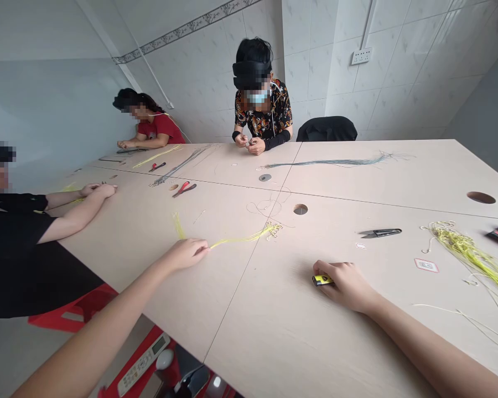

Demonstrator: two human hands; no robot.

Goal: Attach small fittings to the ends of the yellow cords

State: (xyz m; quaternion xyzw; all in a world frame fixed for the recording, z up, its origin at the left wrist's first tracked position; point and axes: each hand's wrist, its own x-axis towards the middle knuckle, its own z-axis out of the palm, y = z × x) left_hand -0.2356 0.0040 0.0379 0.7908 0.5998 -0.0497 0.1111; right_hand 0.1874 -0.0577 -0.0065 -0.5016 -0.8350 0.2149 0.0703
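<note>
My left hand pinches the end of a thin bundle of yellow cords, which runs right across the tabletop to a small tangled tip. My right hand rests on the pale wood-laminate table, closed around a yellow lighter with a metal top. Most of the lighter is hidden by my fingers. Just beyond that hand lie black-handled thread snips. A larger heap of yellow cords sits to its right.
Several co-workers sit around the table, and one across from me works with both hands. Red-handled pliers, grey cords and round table holes lie ahead. A remote control sits on a red surface below the table edge.
</note>
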